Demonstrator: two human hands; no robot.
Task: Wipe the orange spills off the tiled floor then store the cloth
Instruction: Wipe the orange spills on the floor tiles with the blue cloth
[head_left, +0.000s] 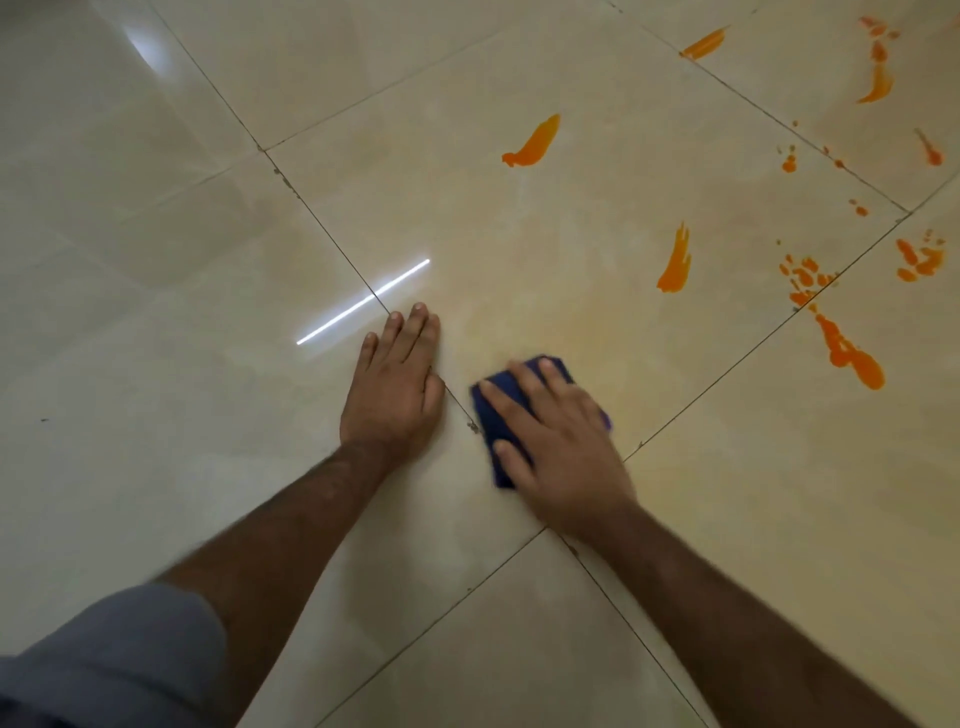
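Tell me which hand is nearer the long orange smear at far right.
Right. The right hand is left of the long orange smear; the left hand lies farther left.

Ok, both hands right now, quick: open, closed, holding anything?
Left hand: open, flat on the floor.
Right hand: open, fingers straight, pressing the cloth.

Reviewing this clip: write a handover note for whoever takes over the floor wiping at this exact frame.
Left hand: flat on the tiled floor, fingers straight.
Right hand: straight fingers pressing the blue cloth onto the tile.
Done: only a faint orange haze shows near the cloth.
Left: two orange streaks ahead, splotches to the right, more marks farther away; then store the cloth. No storage spot is in view.
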